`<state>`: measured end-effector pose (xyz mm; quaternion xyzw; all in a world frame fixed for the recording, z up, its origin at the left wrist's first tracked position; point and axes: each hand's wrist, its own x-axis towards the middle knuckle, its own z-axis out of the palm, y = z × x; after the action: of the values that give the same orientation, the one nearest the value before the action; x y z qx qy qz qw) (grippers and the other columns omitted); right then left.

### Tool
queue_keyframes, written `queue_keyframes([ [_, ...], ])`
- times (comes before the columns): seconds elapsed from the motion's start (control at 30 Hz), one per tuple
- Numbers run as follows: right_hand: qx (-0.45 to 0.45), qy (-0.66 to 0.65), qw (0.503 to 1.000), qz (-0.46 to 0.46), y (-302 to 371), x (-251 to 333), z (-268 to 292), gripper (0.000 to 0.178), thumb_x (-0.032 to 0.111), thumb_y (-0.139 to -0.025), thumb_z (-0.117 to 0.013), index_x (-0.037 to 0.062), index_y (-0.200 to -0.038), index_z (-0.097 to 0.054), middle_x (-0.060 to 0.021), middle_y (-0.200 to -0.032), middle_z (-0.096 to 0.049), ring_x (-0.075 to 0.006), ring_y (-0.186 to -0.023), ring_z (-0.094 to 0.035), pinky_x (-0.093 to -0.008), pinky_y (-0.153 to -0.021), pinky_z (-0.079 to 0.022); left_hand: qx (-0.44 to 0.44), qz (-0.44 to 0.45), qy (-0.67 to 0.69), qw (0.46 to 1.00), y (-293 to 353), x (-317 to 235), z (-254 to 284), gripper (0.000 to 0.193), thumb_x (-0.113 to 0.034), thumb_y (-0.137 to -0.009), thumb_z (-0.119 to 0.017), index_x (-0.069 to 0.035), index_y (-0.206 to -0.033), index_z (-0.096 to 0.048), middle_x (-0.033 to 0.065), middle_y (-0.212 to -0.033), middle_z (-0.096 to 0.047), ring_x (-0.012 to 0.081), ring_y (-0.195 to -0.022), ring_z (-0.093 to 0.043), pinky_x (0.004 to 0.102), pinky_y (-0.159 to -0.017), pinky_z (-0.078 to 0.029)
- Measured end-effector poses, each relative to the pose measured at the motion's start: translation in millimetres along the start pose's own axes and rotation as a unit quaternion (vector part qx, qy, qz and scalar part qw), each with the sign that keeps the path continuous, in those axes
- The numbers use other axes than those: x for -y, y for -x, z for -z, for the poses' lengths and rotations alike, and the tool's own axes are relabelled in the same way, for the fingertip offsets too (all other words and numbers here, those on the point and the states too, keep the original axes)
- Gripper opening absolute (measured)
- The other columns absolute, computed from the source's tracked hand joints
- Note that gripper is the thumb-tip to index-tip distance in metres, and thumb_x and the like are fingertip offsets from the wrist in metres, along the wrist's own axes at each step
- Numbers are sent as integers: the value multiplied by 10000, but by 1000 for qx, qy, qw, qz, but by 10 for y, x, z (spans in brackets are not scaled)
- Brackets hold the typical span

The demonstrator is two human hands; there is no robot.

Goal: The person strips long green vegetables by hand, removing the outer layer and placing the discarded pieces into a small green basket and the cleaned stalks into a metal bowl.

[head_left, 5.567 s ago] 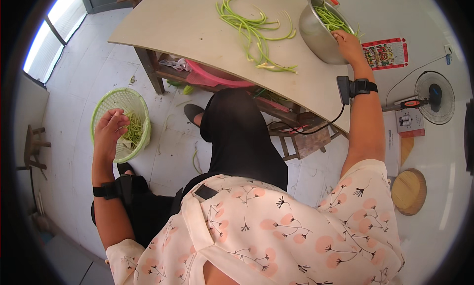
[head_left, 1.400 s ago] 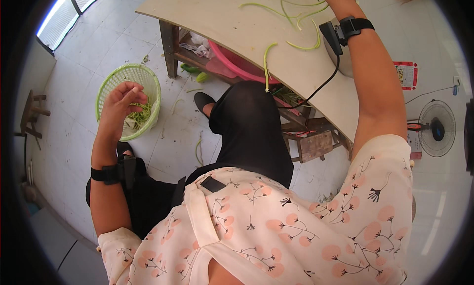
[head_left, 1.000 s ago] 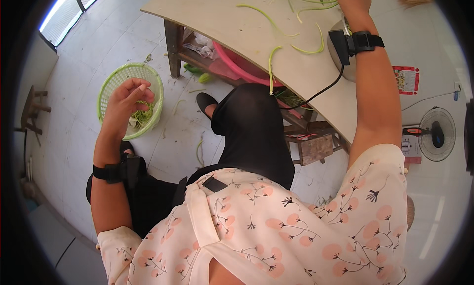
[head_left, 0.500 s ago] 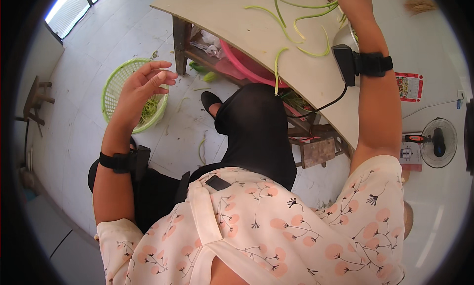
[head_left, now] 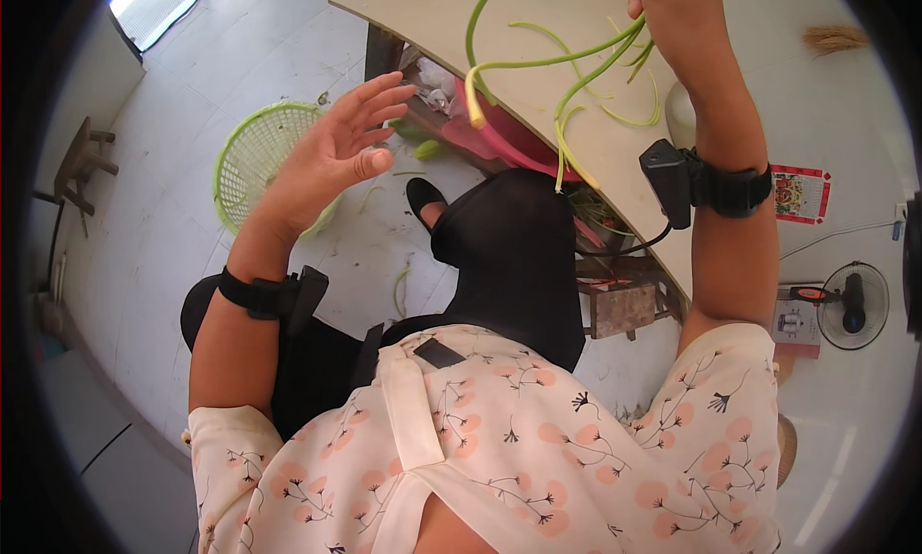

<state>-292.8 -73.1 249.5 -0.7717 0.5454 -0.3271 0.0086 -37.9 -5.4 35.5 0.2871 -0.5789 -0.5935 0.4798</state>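
Several long green stems, apparently garlic scapes, hang in a loose bunch from my right hand, its fingers closed round their upper ends. They curl out to the left over the table, pale tips drooping past its near edge. My left hand holds nothing; its fingers are spread and the thumb stands apart. It hovers between the green plastic basket on the floor and the hanging tips, covering part of the basket. Other loose stems lie on the tabletop beneath the bunch.
Below the table are a pink basin, white plastic bags and a green gourd-like vegetable. A small wooden stool stands nearer. At right is a fan; another stool is at left. Stem scraps dot the floor.
My right hand has lifted the stems and drawn them toward me, off the tabletop. My left hand has moved right and up from above the basket, its fingers spreading wider.
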Motion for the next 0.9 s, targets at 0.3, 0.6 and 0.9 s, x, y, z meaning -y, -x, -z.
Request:
queue_keyframes([
  [0.3, 54, -5, 997, 60, 130, 88, -318, 152, 131, -928, -504, -15, -885, -499, -139, -633, -568, -233, -524, -585, -363, -495, -464, 27, -65, 37, 997, -32, -174, -240, 922, -533, -823, -708, -35, -1484, -304, 178, -1432, -464, 284, -1342, -436, 427, -1129, -323],
  [0.6, 119, 0, 993, -21, 239, 63, -371, 177, 128, -911, -502, -45, -950, -503, -223, -716, -600, -354, -627, -611, -429, -582, -476, 98, -7, 150, 984, 3, -266, -292, 419, -318, -1025, -483, 18, -1271, -526, 10, -744, -510, 135, -754, -552, 313, -785, -505],
  [0.9, 67, 177, 978, 86, 239, -357, -232, 174, 128, -901, -460, -30, -968, -489, -306, -868, -599, -487, -865, -571, -533, -751, -443, 30, 41, 161, 986, -15, -396, -355, 388, -258, -1034, -470, 37, -1276, -535, -77, -618, -314, 27, -537, -296, 192, -496, -292],
])
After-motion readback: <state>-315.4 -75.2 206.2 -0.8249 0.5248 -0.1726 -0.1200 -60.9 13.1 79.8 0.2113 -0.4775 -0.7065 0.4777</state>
